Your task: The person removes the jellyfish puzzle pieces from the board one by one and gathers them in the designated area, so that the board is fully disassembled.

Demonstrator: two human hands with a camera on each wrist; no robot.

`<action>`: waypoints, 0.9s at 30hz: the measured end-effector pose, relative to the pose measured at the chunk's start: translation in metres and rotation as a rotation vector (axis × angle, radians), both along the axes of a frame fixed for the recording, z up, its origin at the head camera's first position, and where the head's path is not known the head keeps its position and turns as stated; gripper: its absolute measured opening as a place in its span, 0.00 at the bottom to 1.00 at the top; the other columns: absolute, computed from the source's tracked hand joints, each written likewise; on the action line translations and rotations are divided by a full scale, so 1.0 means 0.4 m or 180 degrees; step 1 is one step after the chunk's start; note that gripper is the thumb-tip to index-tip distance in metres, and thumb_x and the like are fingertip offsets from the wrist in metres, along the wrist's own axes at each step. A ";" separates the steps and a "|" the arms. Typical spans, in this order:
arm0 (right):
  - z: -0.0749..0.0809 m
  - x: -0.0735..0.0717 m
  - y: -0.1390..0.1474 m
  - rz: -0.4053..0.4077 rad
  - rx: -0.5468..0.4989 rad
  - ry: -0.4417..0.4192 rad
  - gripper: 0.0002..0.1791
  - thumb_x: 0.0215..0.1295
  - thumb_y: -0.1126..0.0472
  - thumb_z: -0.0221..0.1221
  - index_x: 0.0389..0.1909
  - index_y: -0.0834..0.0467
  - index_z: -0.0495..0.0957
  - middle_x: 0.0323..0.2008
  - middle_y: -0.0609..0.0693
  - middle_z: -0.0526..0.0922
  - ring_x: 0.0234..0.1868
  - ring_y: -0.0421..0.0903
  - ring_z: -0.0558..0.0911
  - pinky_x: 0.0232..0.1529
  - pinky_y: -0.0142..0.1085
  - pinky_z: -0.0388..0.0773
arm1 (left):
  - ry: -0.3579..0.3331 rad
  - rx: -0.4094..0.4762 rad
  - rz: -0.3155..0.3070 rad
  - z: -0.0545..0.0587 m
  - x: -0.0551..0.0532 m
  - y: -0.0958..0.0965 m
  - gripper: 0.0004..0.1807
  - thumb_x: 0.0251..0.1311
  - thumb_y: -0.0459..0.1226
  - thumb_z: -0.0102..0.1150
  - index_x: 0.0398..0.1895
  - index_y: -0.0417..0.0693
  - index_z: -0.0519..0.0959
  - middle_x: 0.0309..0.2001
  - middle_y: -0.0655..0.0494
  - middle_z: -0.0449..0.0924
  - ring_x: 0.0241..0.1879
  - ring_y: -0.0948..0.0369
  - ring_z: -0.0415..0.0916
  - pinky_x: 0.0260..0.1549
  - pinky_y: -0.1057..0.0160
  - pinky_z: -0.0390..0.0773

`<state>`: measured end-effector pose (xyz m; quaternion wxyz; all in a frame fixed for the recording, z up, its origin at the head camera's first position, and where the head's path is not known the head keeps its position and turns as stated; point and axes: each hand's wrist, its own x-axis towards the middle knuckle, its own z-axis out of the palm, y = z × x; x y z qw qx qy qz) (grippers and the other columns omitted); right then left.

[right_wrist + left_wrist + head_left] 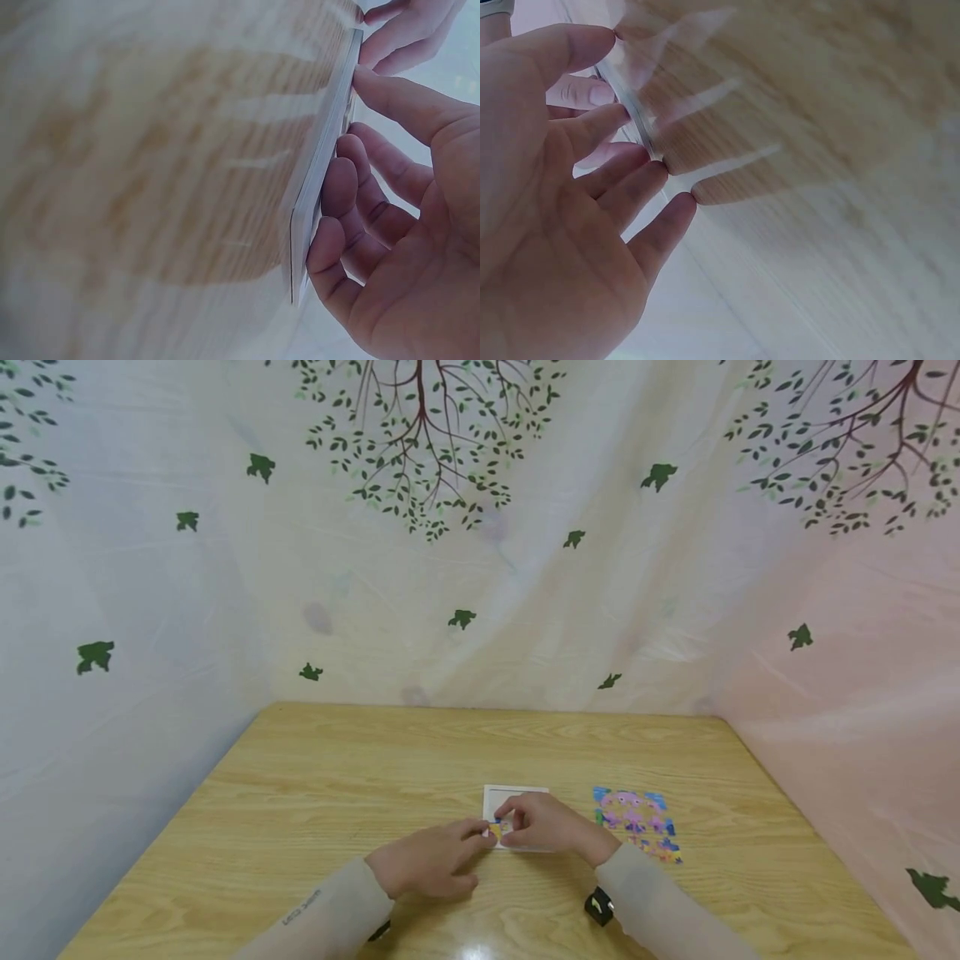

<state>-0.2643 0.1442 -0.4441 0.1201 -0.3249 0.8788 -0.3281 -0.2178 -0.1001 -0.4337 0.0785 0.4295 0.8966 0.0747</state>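
Note:
A white-bordered puzzle tray (pixel 492 797) lies on the table, partly hidden under both hands. In its lower left corner is a small yellow and blue puzzle piece (pixel 495 832). My right hand (pixel 543 821) is over the tray, its thumb and index finger pinching at that piece while the other fingers curl against the tray in the right wrist view. My left hand (pixel 431 860) lies palm down at the tray's left side. Its extended fingers (pixel 679 214) reach the tray edge and the tabletop, and one fingertip is right by the piece.
Right of the tray lies a pink and blue cartoon jigsaw (pixel 633 810), mostly joined, its lower pieces looser. The wooden table (pixel 360 760) meets a hanging cloth (pixel 525 643) printed with trees and leaves. A black device (pixel 599 907) sits at the right wrist.

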 end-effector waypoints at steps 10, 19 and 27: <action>0.004 0.007 -0.002 -0.0052 0.0020 -0.0014 0.18 0.66 0.64 0.68 0.54 0.65 0.81 0.27 0.45 0.78 0.25 0.36 0.72 0.29 0.30 0.71 | -0.0284 0.0052 0.0083 0.005 0.000 -0.008 0.30 0.72 0.44 0.58 0.76 0.51 0.69 0.78 0.52 0.62 0.70 0.54 0.70 0.69 0.57 0.71; -0.002 0.004 -0.005 -0.0145 0.0021 -0.0037 0.17 0.66 0.63 0.69 0.53 0.60 0.78 0.36 0.47 0.79 0.34 0.40 0.75 0.38 0.35 0.75 | -0.0343 0.0050 0.0043 0.003 -0.003 -0.010 0.28 0.73 0.44 0.59 0.74 0.53 0.71 0.79 0.50 0.61 0.69 0.54 0.72 0.68 0.56 0.72; -0.003 0.000 -0.012 -0.0130 0.0013 0.0108 0.16 0.64 0.65 0.70 0.49 0.58 0.76 0.39 0.49 0.80 0.34 0.41 0.77 0.38 0.36 0.77 | -0.0323 0.0087 0.0012 0.003 -0.005 -0.010 0.26 0.73 0.43 0.59 0.72 0.52 0.72 0.78 0.50 0.62 0.69 0.54 0.71 0.68 0.56 0.71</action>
